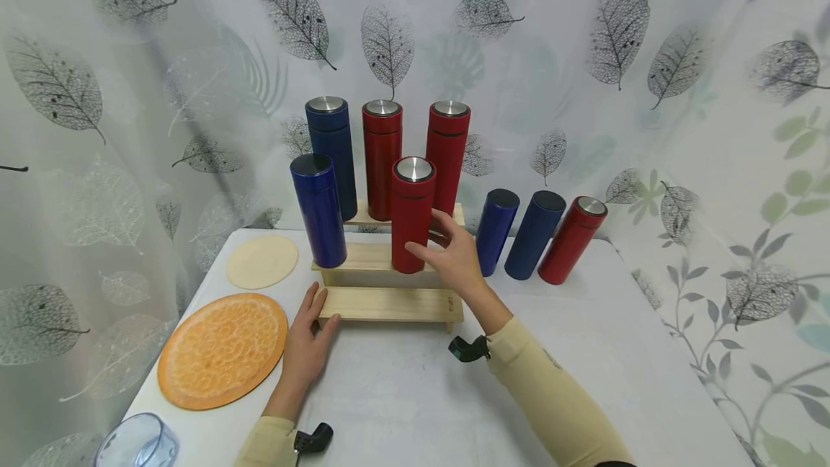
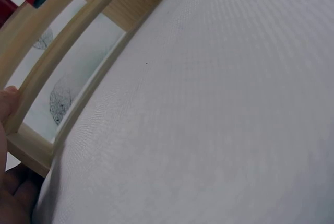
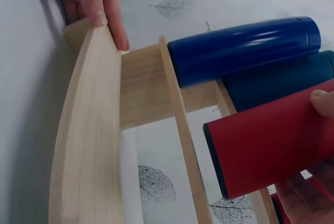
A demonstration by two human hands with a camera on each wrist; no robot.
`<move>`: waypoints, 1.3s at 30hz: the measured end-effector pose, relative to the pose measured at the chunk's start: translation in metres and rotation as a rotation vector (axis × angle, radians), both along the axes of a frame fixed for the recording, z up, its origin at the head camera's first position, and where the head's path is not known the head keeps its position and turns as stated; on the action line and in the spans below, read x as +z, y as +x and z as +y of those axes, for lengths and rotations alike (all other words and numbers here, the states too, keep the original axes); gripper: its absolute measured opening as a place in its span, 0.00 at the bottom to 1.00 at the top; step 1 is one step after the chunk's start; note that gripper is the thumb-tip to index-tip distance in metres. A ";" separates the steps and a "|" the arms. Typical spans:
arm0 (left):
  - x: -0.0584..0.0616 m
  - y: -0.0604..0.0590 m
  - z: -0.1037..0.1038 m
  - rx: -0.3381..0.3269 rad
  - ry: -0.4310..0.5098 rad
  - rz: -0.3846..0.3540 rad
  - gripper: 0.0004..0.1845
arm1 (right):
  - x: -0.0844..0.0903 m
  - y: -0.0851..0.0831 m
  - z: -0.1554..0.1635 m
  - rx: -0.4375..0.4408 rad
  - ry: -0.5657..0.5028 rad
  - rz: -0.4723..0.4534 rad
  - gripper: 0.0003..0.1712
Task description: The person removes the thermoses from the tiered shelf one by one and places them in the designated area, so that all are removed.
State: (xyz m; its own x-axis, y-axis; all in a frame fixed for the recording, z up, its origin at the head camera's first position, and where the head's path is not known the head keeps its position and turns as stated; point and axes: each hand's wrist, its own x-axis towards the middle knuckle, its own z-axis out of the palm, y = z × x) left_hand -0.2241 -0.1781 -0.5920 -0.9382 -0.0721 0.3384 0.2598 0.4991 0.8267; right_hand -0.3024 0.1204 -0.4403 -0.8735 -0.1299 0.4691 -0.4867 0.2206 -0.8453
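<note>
My right hand point(image 1: 459, 256) holds a red flask point(image 1: 410, 218) with a silver lid, thumb and fingers on opposite sides of its lower half. The flask is upright over the right part of the middle step of a wooden stepped rack point(image 1: 389, 305); a gap shows under its base in the right wrist view. My left hand point(image 1: 308, 341) grips the left end of the lowest step, thumb at the front edge, fingers along the side. A glossy blue flask point(image 1: 320, 215) stands on the middle step's left. Behind, the top step bears a dark blue flask point(image 1: 332, 157) and two red flasks point(image 1: 382, 157).
Right of the rack stand a blue flask point(image 1: 497, 233), a dark blue flask point(image 1: 534, 236) and a red flask point(image 1: 573, 242). At left lie a pale round board point(image 1: 262, 261) and an orange round mat point(image 1: 222, 352); a clear glass point(image 1: 137, 442) stands at the front left corner. A leaf-print curtain point(image 1: 454, 34) hangs behind.
</note>
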 end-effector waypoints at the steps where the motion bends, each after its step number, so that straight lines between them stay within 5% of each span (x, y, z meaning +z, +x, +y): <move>1: 0.000 0.000 0.000 -0.001 0.001 0.001 0.35 | 0.000 0.001 0.002 -0.003 0.000 -0.001 0.38; 39: 0.000 0.001 -0.001 0.000 -0.010 -0.016 0.36 | 0.002 0.011 0.049 -0.068 0.002 0.022 0.34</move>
State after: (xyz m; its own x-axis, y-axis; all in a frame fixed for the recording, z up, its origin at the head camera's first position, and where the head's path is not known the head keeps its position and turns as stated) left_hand -0.2234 -0.1795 -0.5919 -0.9435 -0.0692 0.3242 0.2465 0.5072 0.8258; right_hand -0.2913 0.1693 -0.4388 -0.8696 -0.0718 0.4884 -0.4894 0.2549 -0.8340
